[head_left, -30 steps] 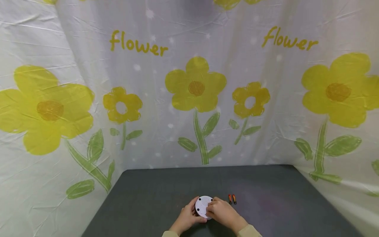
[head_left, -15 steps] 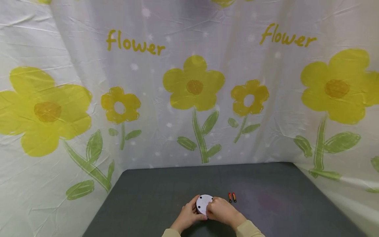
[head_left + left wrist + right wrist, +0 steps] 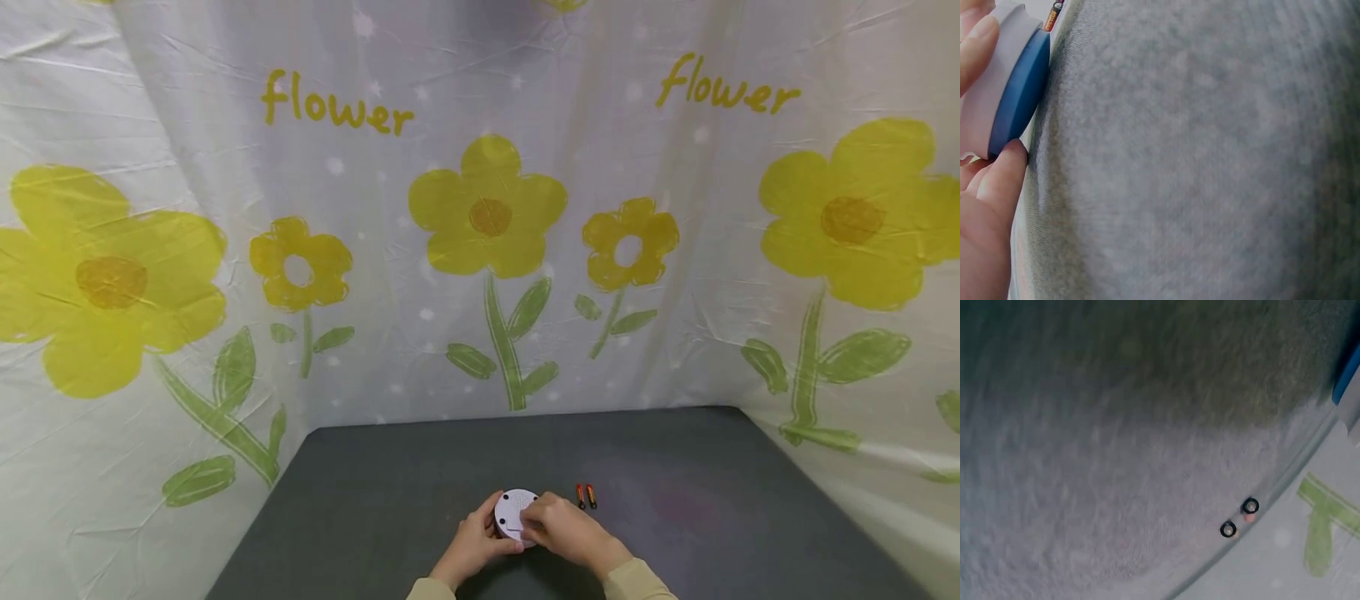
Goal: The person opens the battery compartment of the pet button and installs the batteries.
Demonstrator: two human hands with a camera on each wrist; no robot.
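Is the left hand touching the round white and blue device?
Touching. The left wrist view shows the left hand's fingers pressed against the round device's blue edge.

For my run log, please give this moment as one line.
left hand: holds round white device | right hand: grips device | two batteries: on grey table

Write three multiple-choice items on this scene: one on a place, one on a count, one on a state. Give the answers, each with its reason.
1. Where do the batteries lie relative to the round white device?
A. left of it
B. right of it
C. on top of it

2. How many batteries lie on the grey table?
A. two
B. four
C. none

3. How is the device held?
A. by both hands
B. by one hand
C. untouched

Answers: 1 B, they lie beyond the right hand. 2 A, two lie side by side. 3 A, the left hand grips it too.
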